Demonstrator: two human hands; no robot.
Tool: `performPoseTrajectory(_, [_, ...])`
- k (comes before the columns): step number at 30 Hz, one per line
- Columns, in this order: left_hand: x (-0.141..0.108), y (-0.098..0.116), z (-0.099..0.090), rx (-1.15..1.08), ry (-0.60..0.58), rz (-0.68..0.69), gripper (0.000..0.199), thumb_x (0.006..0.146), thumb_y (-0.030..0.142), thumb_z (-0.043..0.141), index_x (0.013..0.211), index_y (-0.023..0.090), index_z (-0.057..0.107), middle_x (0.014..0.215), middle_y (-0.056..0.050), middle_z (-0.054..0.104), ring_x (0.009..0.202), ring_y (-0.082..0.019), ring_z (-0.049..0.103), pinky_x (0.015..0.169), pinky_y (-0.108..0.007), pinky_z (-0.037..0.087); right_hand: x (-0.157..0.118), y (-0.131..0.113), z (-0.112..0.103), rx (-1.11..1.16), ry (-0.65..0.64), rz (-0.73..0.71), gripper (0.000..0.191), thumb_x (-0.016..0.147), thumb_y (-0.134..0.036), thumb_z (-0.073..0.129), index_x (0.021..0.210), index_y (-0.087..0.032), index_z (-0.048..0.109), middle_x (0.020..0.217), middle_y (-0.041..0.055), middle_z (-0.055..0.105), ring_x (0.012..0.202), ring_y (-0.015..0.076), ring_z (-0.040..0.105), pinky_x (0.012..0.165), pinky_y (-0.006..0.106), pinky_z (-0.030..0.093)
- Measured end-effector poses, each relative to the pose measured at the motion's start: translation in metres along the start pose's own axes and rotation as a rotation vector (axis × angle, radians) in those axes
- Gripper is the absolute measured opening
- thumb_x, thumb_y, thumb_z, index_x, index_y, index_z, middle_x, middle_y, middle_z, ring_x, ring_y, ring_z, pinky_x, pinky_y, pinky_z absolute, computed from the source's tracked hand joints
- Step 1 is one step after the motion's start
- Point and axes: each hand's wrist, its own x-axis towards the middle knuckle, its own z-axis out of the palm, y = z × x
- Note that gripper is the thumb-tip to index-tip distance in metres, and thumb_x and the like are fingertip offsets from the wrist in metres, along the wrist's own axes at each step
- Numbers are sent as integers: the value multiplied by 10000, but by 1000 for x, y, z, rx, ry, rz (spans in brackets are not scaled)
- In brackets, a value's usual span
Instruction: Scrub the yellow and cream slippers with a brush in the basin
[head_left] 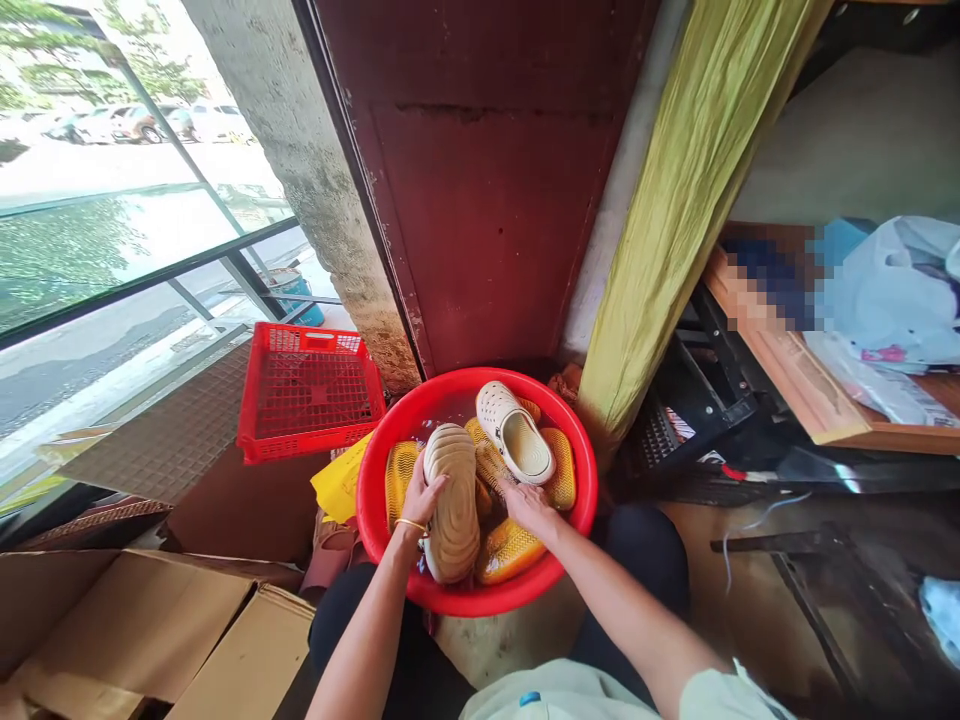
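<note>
A red basin (589, 500) between my knees holds water, footwear and several yellow mesh-textured pieces (517, 545), whose kind I cannot make out. On the left side of the basin, my left hand (424, 495) grips a beige clog (454, 510) by its edge, its ridged sole turned up. A second clog (517, 435), cream with small holes in the toe, lies upright on the yellow pieces with its opening showing. My right hand (529, 508) reaches into the basin just below this clog's heel. Its fingertips are hidden among the clog and the yellow mesh.
A red plastic crate (311, 385) stands left of the basin, above cardboard boxes (142, 620). A yellow bag (341, 480) touches the basin's left side. Behind are a dark red door (495, 230) and a yellow-green curtain (667, 210). A wooden table (847, 400) with plastic bags is at right.
</note>
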Motion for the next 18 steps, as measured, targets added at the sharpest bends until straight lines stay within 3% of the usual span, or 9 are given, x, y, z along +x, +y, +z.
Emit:
performPoseTrajectory(4, [1, -2, 3, -68, 46, -58, 876, 695, 433, 754, 1487, 172, 485, 1487, -149, 561, 1417, -366, 480, 1204, -482, 345, -2, 6, -14, 91, 19, -62, 548, 1025, -252, 413, 1567, -242, 491, 1227, 129, 762, 1121, 259, 723, 943, 374, 549])
performPoseTrajectory(9, [-2, 3, 5, -91, 81, -85, 821, 655, 356, 735, 1439, 186, 556, 1471, -126, 591, 1393, -358, 504, 1197, -483, 358, -1, -19, -27, 146, 144, -161, 558, 1048, -296, 396, 1602, -241, 437, 1308, 118, 735, 1146, 235, 713, 1001, 347, 532])
performPoseTrajectory(12, [-5, 9, 6, -91, 86, -92, 782, 645, 358, 744, 1400, 212, 603, 1446, -104, 620, 1385, -357, 515, 1180, -481, 386, 6, -26, -38, 90, 130, -201, 553, 1037, -308, 446, 1589, -307, 452, 1205, 96, 778, 1047, 240, 744, 938, 355, 552])
performPoseTrajectory(18, [-10, 14, 7, -188, 93, -101, 811, 648, 336, 743, 1433, 207, 582, 1447, -103, 627, 1366, -345, 543, 1175, -476, 402, 7, 10, -55, 23, 110, -100, 508, 997, -228, 448, 1478, -288, 599, 1046, 78, 806, 974, 232, 760, 918, 363, 550])
